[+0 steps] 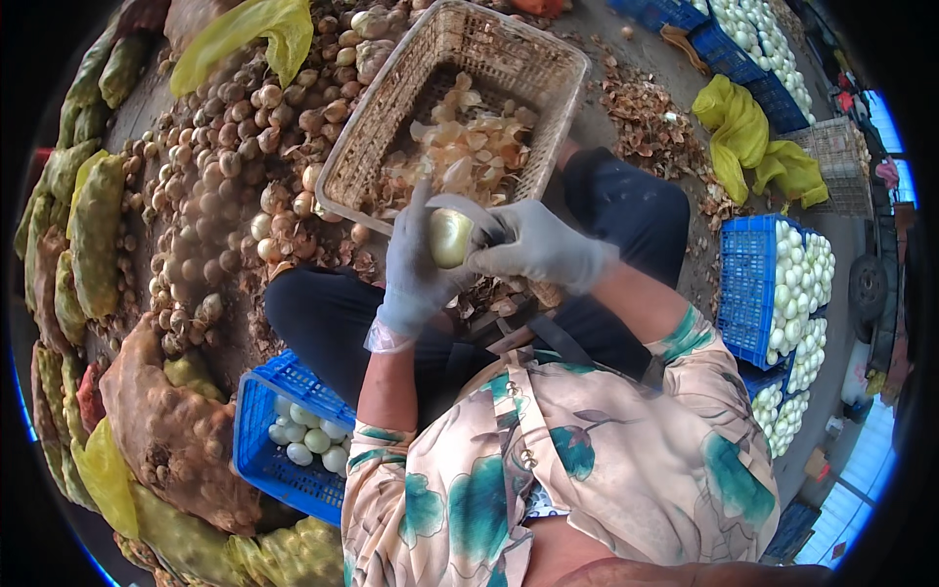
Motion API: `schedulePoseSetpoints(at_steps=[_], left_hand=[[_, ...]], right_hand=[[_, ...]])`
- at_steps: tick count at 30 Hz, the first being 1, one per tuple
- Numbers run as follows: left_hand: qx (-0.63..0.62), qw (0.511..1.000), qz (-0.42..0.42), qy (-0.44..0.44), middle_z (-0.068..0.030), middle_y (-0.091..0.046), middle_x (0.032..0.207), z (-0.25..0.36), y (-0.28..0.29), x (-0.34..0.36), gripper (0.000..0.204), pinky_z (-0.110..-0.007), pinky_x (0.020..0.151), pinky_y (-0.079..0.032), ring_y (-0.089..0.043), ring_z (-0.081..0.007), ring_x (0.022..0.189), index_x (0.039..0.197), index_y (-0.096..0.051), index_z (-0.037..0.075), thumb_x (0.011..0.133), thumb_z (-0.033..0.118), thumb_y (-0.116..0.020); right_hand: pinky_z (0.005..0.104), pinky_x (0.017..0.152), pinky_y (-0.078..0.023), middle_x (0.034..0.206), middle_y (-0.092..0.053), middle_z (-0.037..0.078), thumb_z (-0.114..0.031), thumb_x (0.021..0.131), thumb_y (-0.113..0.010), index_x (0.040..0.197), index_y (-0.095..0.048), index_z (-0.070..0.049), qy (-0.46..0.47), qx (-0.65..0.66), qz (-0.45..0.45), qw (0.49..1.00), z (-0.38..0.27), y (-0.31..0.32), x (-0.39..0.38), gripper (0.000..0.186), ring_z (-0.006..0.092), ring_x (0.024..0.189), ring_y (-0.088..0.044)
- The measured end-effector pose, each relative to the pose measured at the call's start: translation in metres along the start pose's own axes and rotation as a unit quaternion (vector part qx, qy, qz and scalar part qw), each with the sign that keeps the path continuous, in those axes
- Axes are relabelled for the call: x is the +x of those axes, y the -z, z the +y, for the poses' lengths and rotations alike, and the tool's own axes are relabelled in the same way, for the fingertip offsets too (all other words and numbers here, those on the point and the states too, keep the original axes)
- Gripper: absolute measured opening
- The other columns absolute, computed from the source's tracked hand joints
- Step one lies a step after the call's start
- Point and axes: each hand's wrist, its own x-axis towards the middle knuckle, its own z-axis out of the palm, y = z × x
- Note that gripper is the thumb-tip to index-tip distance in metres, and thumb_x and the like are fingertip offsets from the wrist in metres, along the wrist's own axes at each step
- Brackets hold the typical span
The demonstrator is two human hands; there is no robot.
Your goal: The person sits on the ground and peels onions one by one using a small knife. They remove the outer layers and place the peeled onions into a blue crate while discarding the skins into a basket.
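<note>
A peeled, pale green-white onion [450, 238] sits in my gloved left hand [411, 274], one finger of which points up along its side. From the right, my gloved right hand [553, 245] meets the onion with its fingers closed at the skin. A greyish curved strip shows at the onion's top; whether it is a blade, a peel or a fingertip I cannot make out. Just beyond both hands, a dirty whitish plastic crate [337, 181] holds loose brown onion skins [469, 147].
Unpeeled onions [220, 186] cover the ground on the left, with filled mesh sacks [98, 235] behind. A blue crate [284, 479] with peeled onions stands at my left knee. Blue crates [748, 293] of peeled onions, yellow mesh bags [734, 122] and scattered skins [646, 117] lie to the right.
</note>
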Motion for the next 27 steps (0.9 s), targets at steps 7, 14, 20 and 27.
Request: schedulePoseSetpoints(at_steps=[7, 14, 20, 27], left_hand=[[0.047, 0.999, 0.01, -0.008, -0.0178, -0.06, 0.129, 0.006, 0.008, 0.009, 0.115, -0.037, 0.097, -0.054, -0.064, -0.0286, 0.114, 0.157, -0.032, -0.001, 0.062, 0.016, -0.095], [0.08, 0.997, 0.008, -0.007, -0.0184, -0.061, 0.124, -0.001, 0.002, 0.002, 0.115, -0.041, 0.099, -0.053, -0.063, -0.0334, 0.114, 0.155, -0.034, -0.001, 0.059, 0.016, -0.094], [-0.125, 0.991, -0.002, 0.049, -0.0163, -0.059, 0.136, 0.005, 0.01, 0.002, 0.108, -0.035, 0.102, -0.051, -0.061, -0.024, 0.121, 0.158, -0.031, -0.001, 0.067, 0.009, -0.09], [-0.151, 0.986, -0.028, 0.071, -0.0167, -0.058, 0.138, 0.013, 0.011, 0.004, 0.111, -0.035, 0.104, -0.051, -0.06, -0.0234, 0.123, 0.158, -0.031, -0.002, 0.066, 0.012, -0.091]], right_hand=[[0.0247, 0.073, -0.052, 0.086, -0.068, 0.003, -0.015, 0.093, -0.072, 0.105, -0.069, 0.001, 0.149, -0.051, 0.164, 0.974, 0.027, 0.006, 0.033, 0.021, 0.006, 0.08, -0.062], [0.0247, 0.065, -0.049, 0.077, -0.065, 0.001, -0.019, 0.089, -0.074, 0.099, -0.069, -0.001, 0.028, -0.061, -0.003, 0.998, -0.001, -0.02, 0.0, 0.02, 0.006, 0.072, -0.061], [0.0318, 0.061, -0.054, 0.077, -0.068, 0.009, -0.021, 0.1, -0.065, 0.118, -0.066, 0.003, 0.257, -0.273, 0.2, 0.905, 0.04, 0.013, 0.006, 0.03, 0.0178, 0.067, -0.068], [0.0395, 0.059, -0.052, 0.075, -0.068, 0.009, -0.017, 0.086, -0.071, 0.121, -0.066, 0.001, 0.36, -0.565, 0.156, 0.725, 0.045, 0.027, -0.005, 0.039, 0.0266, 0.067, -0.069]])
